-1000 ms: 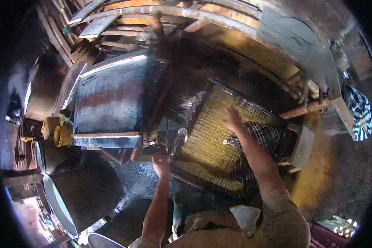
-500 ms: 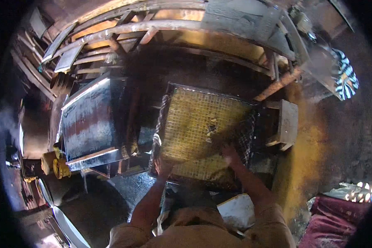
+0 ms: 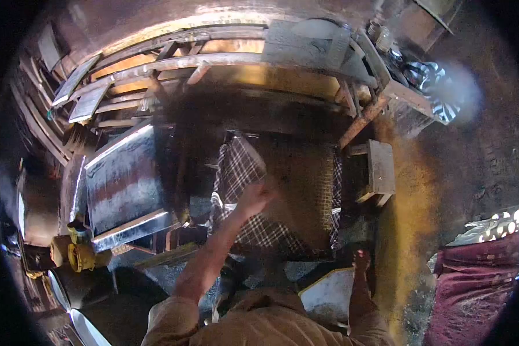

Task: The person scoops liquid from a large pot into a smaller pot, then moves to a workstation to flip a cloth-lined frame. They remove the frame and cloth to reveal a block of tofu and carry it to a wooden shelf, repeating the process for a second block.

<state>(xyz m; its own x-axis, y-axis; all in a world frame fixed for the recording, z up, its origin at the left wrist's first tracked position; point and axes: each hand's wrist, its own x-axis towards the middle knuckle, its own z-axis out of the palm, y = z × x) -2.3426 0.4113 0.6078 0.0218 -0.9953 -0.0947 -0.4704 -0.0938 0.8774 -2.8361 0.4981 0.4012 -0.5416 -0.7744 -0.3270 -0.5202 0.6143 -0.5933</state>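
Observation:
A shallow tray with a woven, yellowish mat surface [image 3: 314, 187] lies in front of me, partly in shadow. Dark plaid cloth with white lines [image 3: 239, 167] covers its left and front parts, and more of it hangs along the right rim. My left hand [image 3: 256, 198] reaches over the middle of the tray, its fingers closed at the edge of the cloth and slightly blurred. Off the tray's front right corner is my right hand [image 3: 361, 260], dim and low; its finger pose is hard to make out.
A metal-sided box [image 3: 124, 181] stands on the left, with a yellow round part [image 3: 81, 256] below it. Right of the tray is a small wooden stool [image 3: 380, 167]. A pole rack [image 3: 173, 63] runs across the back. Maroon cloth [image 3: 478, 282] lies at lower right.
Plaid cloth now lies over the left and front of the mat, which was bare before. My left hand moved inward across the tray; my right hand left the mat toward the front right.

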